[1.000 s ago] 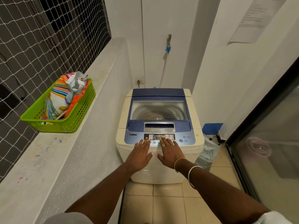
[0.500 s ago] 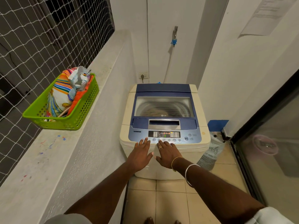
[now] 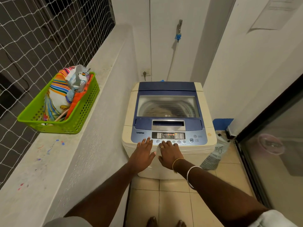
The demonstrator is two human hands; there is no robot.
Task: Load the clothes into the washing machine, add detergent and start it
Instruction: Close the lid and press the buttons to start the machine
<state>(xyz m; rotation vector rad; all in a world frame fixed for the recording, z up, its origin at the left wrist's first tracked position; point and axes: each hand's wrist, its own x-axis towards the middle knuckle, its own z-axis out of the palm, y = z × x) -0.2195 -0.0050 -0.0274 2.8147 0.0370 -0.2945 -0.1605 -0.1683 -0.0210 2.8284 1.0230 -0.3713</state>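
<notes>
A cream and blue top-loading washing machine (image 3: 168, 89) stands against the back wall with its glass lid (image 3: 168, 106) closed; something brownish shows faintly through the glass. Its control panel (image 3: 168, 136) is lit. My left hand (image 3: 142, 155) lies flat with straight fingers on the panel's front left edge. My right hand (image 3: 168, 153) rests beside it, fingertips on the row of round buttons. A green basket (image 3: 77, 118) on the left ledge holds colourful clothes (image 3: 57, 95) and a crumpled packet (image 3: 78, 78).
The concrete ledge (image 3: 54, 161) runs along the left under a net. A tap with a hose (image 3: 178, 32) and a socket (image 3: 145, 72) are on the back wall. A striped bag (image 3: 214, 154) leans right of the machine, beside a glass sliding door (image 3: 278, 145).
Both hands slid back from the middle of the panel to its front edge. The view rose and pulled away a little; my bare toes now show at the bottom.
</notes>
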